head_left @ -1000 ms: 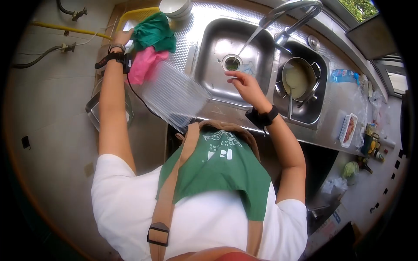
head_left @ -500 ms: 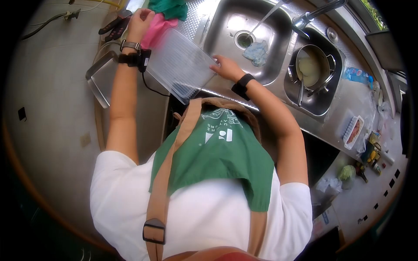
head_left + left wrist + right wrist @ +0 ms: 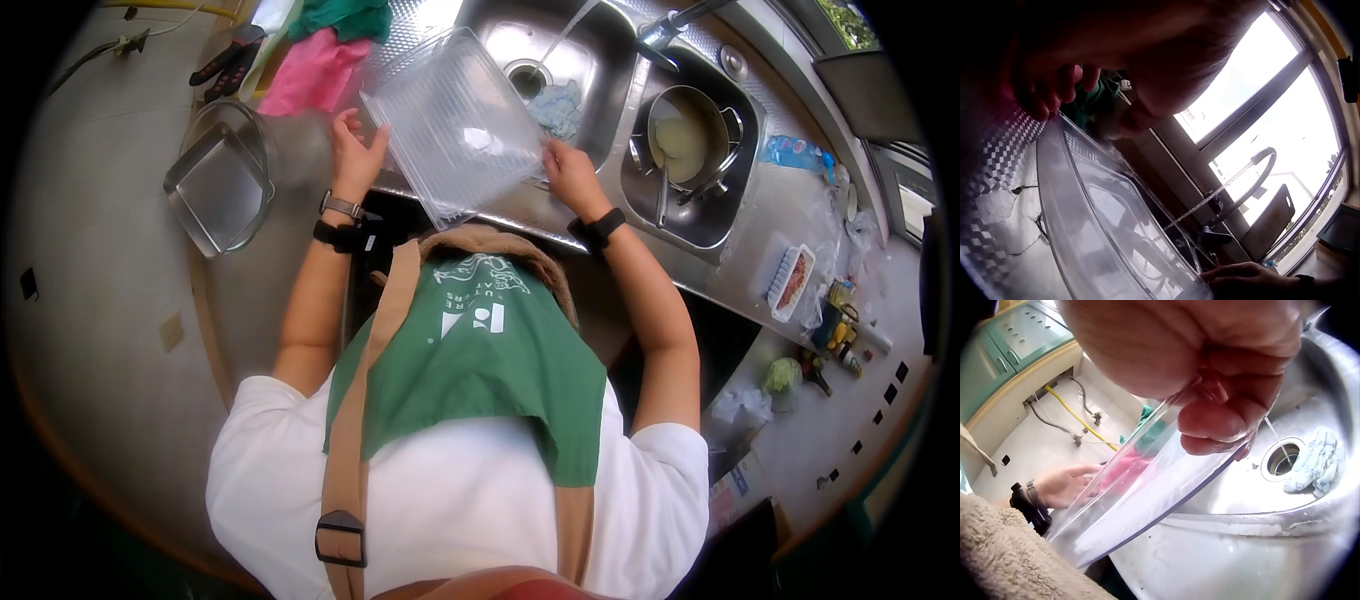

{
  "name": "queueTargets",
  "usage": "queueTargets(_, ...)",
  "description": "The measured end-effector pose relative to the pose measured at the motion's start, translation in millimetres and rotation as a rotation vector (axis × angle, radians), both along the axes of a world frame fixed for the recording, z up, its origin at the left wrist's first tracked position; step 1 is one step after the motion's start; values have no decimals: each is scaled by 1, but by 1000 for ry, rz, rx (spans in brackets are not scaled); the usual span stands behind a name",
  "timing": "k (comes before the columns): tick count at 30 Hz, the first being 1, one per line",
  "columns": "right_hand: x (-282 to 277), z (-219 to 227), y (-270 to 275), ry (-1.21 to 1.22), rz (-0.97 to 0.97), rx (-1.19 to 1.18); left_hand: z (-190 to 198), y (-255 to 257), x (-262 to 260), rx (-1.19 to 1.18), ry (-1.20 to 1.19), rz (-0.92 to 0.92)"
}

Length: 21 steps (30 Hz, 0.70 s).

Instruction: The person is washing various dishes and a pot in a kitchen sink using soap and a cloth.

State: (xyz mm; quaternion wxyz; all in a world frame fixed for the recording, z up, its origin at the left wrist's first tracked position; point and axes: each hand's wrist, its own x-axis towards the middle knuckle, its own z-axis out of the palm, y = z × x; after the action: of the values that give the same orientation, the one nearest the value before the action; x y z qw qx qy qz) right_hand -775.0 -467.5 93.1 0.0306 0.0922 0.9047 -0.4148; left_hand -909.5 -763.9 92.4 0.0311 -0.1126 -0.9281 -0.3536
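Observation:
A clear ribbed plastic container (image 3: pixel 455 125) is tilted up over the counter and the front left of the sink. My right hand (image 3: pixel 575 180) pinches its right edge; in the right wrist view the fingers (image 3: pixel 1213 428) curl round the rim of the container (image 3: pixel 1141 506). At its left side, my left hand (image 3: pixel 355 155) has its fingers apart, close to the edge; in the right wrist view that hand (image 3: pixel 1066 486) is spread behind the clear wall. Whether it touches the container is unclear.
Water runs into the left sink basin (image 3: pixel 600 75), where a pale blue cloth (image 3: pixel 556 108) lies. The right basin holds a pot (image 3: pixel 688 140). Pink (image 3: pixel 315 72) and green cloths (image 3: pixel 343 17) lie at the back left, metal trays (image 3: pixel 220 190) at the left.
The container has been lifted and tilted, with my right hand now gripping its edge. My left hand has come from the cloths down to the container's left side.

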Motion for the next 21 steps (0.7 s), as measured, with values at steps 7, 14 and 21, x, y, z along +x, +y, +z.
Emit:
queueTargets(7,-4,-14,6,-462,-259,-797,5,40,3,621,-738,-45)
queueTargets(14,-83,-111,55,-664,282,215,-6,28,-37,423,-391,-289)
queueTargets(21,-109,-180,56,-986,458,311,-12,30,-57,375,-513,-235)
